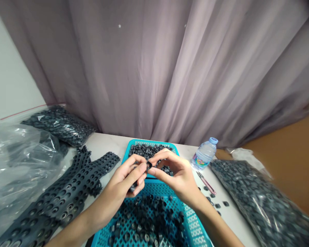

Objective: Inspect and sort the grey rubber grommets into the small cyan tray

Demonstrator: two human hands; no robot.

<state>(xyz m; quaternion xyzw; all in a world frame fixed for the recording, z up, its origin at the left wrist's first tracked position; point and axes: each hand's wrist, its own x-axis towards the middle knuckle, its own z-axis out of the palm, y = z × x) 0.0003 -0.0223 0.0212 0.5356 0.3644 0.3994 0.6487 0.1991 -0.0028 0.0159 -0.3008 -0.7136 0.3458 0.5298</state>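
Above the turquoise baskets, both my hands meet at a small black cylindrical rubber part (149, 165). My left hand (130, 175) pinches it between thumb and forefinger, with more dark parts (133, 187) tucked under its curled fingers. The thumb and forefinger of my right hand (173, 169) close on the same part from the right. Below lies the near turquoise basket (195, 219), holding many loose black parts (149, 219). Behind my hands stands the far turquoise basket (175, 151), also filled with small black parts (144, 150).
Perforated black rubber sheets (69, 188) lie at left, near a clear plastic bag (18, 164) and a filled bag of dark parts (59, 125). At right are a water bottle (204, 153), a pink pen (206, 183), scattered black pieces (217, 206) and a large filled bag (262, 199).
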